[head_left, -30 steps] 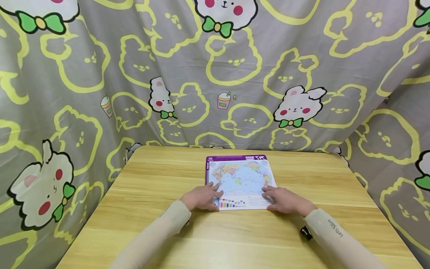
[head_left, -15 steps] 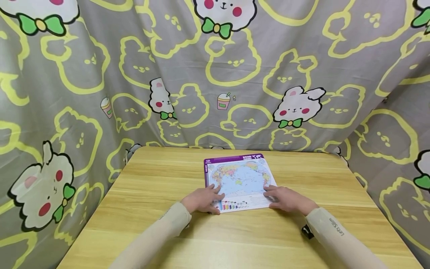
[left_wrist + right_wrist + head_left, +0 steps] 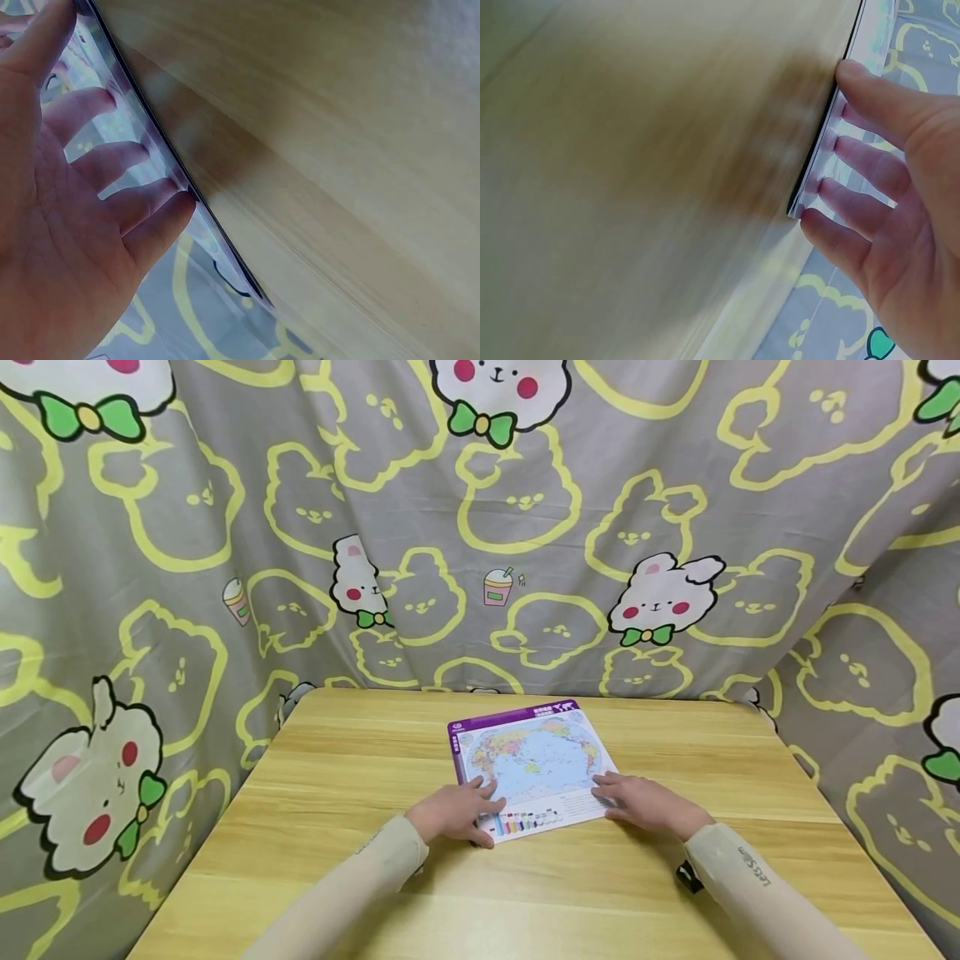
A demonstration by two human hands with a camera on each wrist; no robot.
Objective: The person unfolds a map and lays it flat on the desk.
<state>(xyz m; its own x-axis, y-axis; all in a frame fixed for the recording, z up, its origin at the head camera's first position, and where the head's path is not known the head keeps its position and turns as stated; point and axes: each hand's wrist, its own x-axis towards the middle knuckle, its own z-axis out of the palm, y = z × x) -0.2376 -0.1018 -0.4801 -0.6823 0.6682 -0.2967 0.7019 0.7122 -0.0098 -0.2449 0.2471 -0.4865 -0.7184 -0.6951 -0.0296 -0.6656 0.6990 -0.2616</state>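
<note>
A flat world map board [image 3: 536,760] with a purple top border lies on the table, turned slightly so that its left side sits nearer me. My left hand [image 3: 453,810] rests on its lower left corner, fingers spread over the printed face. On the lower right edge, the fingertips of my right hand [image 3: 648,802] touch the map. In the left wrist view, the fingertips of the left hand [image 3: 67,217] press on the glossy surface beside the thin dark edge. The right wrist view has the right hand [image 3: 911,187] with its thumb at the board's edge and the other fingertips on its face.
The board lies on a wood-grain table [image 3: 337,760]. A grey curtain [image 3: 420,510] printed with yellow outlines and white rabbits hangs behind the table and along both sides. A small black object [image 3: 688,877] shows under the right cuff.
The map board has turned counterclockwise: its left side has come nearer and its top edge has shifted left. My left hand has moved slightly nearer, and the right hand slightly rightward.
</note>
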